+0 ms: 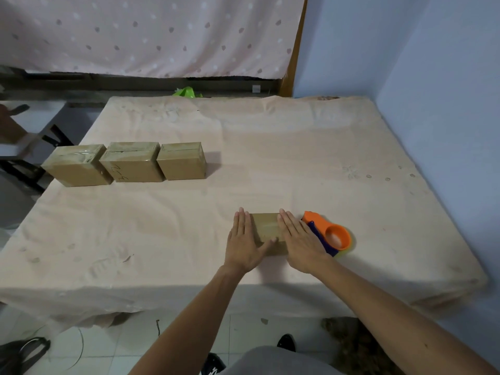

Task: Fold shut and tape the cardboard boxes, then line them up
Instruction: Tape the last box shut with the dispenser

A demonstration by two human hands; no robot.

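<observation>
Mattress [270,158]: box [266,228] square-on, long axis unclear

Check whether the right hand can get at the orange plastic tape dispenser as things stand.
Probably yes. The right hand lies flat against the small brown cardboard box, and the orange tape dispenser sits beside it, nothing between.

Peach sheet [297,158], dotted curtain [135,36], blue wall [433,63]
</observation>
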